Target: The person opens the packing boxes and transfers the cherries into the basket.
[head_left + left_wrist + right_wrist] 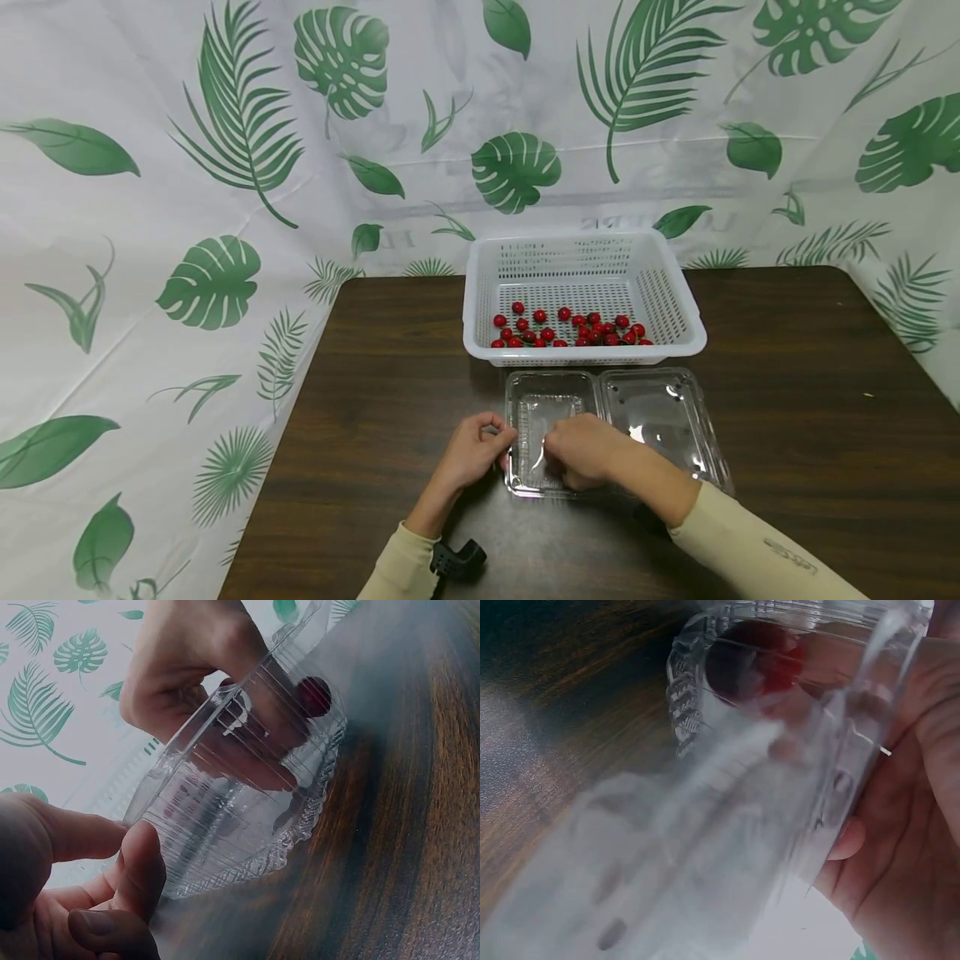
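Note:
A clear plastic clamshell box (555,383) lies opened flat on the table, its lid (652,408) folded out to the right. At the left rim my left hand (474,450) pinches the plastic between thumb and index finger, also seen in the left wrist view. My right hand (588,450) reaches down into the base with bent fingers. A dark red cherry (313,696) shows through the wall at its fingertips, low in the box; the right wrist view shows the cherry (754,660) against those fingers, partly blurred by plastic.
Behind the box stands a white perforated basket (585,353) with several red cherries (592,329) on its floor. The dark wooden table (810,417) extends to both sides. A leaf-patterned white curtain (420,75) hangs at the back and left.

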`<state>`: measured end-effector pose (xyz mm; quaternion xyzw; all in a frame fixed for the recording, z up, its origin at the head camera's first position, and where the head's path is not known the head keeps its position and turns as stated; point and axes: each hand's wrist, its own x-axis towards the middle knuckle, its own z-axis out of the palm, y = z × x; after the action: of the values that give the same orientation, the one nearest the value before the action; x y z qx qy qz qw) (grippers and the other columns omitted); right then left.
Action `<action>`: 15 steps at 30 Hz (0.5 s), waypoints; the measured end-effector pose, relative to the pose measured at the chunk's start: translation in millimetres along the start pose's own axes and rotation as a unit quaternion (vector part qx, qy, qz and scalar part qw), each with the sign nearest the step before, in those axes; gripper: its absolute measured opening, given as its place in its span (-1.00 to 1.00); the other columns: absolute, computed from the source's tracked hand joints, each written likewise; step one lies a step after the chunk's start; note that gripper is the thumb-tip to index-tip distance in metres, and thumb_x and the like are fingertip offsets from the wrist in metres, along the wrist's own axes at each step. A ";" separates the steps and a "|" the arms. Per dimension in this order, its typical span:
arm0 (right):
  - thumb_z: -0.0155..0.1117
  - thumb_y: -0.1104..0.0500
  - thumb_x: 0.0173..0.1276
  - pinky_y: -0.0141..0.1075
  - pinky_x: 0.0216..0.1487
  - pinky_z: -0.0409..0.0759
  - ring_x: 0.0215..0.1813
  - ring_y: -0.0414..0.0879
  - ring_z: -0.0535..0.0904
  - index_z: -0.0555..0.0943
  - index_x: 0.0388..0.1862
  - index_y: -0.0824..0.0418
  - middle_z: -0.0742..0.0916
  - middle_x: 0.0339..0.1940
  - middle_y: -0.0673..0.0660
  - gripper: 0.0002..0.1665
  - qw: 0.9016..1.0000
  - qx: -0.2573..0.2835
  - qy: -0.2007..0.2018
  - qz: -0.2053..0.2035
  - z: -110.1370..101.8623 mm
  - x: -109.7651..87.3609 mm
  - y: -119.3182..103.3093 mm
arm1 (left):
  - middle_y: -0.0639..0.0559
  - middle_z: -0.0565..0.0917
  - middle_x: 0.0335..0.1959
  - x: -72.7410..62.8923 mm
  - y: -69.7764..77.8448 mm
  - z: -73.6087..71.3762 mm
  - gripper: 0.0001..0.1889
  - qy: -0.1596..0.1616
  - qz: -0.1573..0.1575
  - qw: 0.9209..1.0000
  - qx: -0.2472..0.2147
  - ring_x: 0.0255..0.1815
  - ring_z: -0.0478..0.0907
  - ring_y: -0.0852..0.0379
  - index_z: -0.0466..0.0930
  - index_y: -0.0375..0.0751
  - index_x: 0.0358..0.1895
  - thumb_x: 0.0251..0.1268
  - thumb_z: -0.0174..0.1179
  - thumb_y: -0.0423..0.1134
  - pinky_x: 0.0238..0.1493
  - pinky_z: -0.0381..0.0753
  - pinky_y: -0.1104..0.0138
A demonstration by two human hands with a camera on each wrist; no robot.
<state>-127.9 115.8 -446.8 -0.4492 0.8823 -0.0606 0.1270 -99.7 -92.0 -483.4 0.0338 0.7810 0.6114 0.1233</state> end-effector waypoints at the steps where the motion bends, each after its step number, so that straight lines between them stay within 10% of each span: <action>1: 0.40 0.31 -0.24 -0.21 -0.48 0.52 -0.60 -0.21 0.42 0.55 -0.69 -0.07 0.51 -0.67 -0.19 -0.72 1.000 0.005 0.002 -0.001 -0.8 -0.6 0.1 | -0.29 0.52 -0.77 0.8 -2.1 -0.1 -0.85 0.000 0.000 1.000 -0.002 -0.86 0.22 0.36 0.53 -0.40 -0.35 0.31 0.22 -0.36 -0.74 0.09 0.45; 15: 0.42 0.23 0.06 -0.34 -0.50 0.46 -0.55 -0.33 0.39 0.70 -0.46 0.00 0.54 -0.61 -0.24 -0.89 0.997 0.040 0.059 -0.002 -33.2 -11.4 0.1 | -0.23 0.48 -0.81 -3.8 9.1 -0.6 -0.85 -0.003 0.001 1.000 -0.019 -0.83 0.26 0.28 0.50 -0.47 -0.36 0.31 0.19 -0.41 -0.72 0.09 0.44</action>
<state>-130.8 124.9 -413.1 -0.4414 0.8841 -0.1225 0.0925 -97.0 -91.1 -473.9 0.0338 0.7687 0.6262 0.1256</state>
